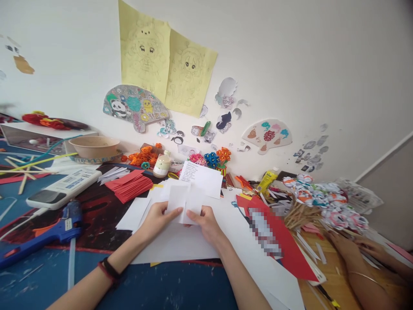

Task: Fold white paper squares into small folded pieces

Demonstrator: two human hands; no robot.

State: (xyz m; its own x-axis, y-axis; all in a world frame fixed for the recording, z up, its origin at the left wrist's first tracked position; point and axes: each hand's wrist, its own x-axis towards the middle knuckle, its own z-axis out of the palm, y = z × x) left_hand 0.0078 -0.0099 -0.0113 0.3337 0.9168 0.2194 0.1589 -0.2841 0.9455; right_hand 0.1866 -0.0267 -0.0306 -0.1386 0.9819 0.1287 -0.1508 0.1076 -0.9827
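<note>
Holding a small white paper piece (184,202) up between both hands, the person works over a large white sheet (180,245) spread on the desk (167,288). The left hand (157,220) has its grip closed on the piece's left edge, thumb lying across the front; the right hand (206,221) pinches the lower right edge in the same way. The piece sits just above the sheet, near the middle of the view, and seems to be folded or doubled, though the crease is hard to make out.

As a judgement, the work looks early: the piece is plain and uncut, loose white sheets lie around it, and a stack of red paper (130,185) lies untouched to the left. A heap of finished paper flowers on sticks (322,202) lies to the right, where another person's hand (346,247) rests.

A white note (201,177) behind the hands carries lines of handwriting too small to read. The fan-shaped cutout (269,135) on the wall bears a red double-happiness character. Lettering on the blue glue gun (48,234) and the yellow glue tube (267,180) cannot be read.
</note>
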